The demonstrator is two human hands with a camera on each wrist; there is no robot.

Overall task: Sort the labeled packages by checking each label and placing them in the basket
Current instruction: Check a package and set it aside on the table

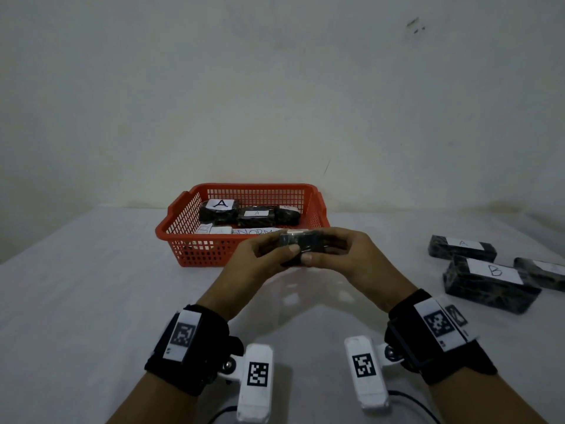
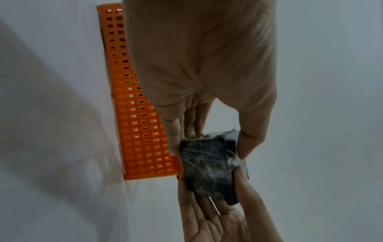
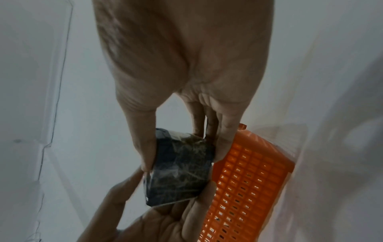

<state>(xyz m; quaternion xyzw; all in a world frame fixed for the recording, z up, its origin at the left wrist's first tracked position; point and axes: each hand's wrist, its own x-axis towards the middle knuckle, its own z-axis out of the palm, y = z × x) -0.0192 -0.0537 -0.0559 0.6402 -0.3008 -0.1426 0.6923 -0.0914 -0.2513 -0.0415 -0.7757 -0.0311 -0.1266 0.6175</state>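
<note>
A white table [image 1: 91, 301] runs back to a pale wall. At its far middle stands a red basket [image 1: 214, 252]. On the right side lie three black wrapped packages close together: one labelled A [image 1: 461, 247], one labelled B [image 1: 489, 283] nearer the camera, and a third [image 1: 541, 272] at the edge, its label unreadable.
</note>
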